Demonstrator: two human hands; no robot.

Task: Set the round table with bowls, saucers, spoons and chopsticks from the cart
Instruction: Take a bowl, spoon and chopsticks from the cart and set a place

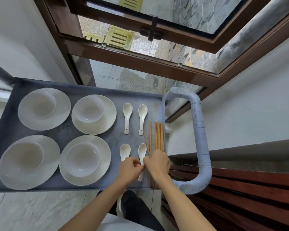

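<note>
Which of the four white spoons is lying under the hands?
The near right spoon, beside the chopsticks: both hands meet over its handle. The other three lie apart from the hands.

This looks like a dining room of a restaurant or a well-kept house, seen beside a window. A grey service cart [83, 85] with a padded handle [200, 134] carries matched white tableware: four bowls [83, 159] on saucers [97, 147], ceramic spoons [127, 116] and a bundle of wooden chopsticks [159, 135]. Behind it stands a dark brown wooden window frame [140, 62] with an open casement, giving onto a wet stone-paved yard [137, 79] with drain grates. The walls are plain white, the floor pale tile [32, 212], and dark wooden slats [249, 194] run along the right.
</note>
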